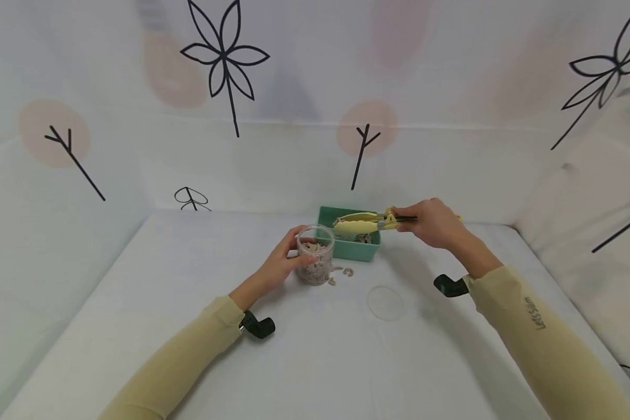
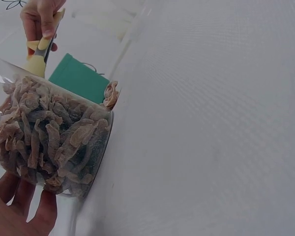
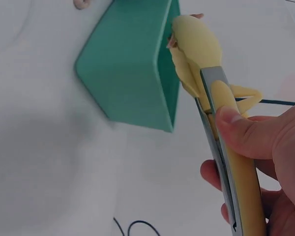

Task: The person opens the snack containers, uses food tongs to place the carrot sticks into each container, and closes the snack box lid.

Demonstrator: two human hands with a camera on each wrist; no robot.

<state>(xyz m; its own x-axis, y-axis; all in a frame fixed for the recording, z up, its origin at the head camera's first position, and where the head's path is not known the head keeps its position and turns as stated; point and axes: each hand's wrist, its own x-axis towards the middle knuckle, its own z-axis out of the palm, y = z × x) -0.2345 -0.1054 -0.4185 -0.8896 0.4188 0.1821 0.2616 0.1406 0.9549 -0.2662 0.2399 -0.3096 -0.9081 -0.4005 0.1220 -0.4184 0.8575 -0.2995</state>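
Note:
A clear jar (image 1: 315, 269) filled with brownish dried strips (image 2: 49, 132) stands on the table, and my left hand (image 1: 287, 256) grips its side. My right hand (image 1: 434, 223) holds yellow tongs (image 1: 361, 224) by the handles, thumb along the top in the right wrist view. The tong heads are pressed together over the green bin (image 1: 353, 251), with bits of the dried strips (image 3: 172, 42) poking out between them. More pieces (image 1: 364, 238) lie inside the bin, whose floor is partly hidden by the tongs. The jar's top is uncovered.
Several loose pieces (image 1: 348, 272) are scattered on the white table (image 1: 315, 356) between jar and bin. A round clear lid (image 1: 385, 303) lies flat in front of the bin. Behind rises a patterned cloth wall (image 1: 289, 169).

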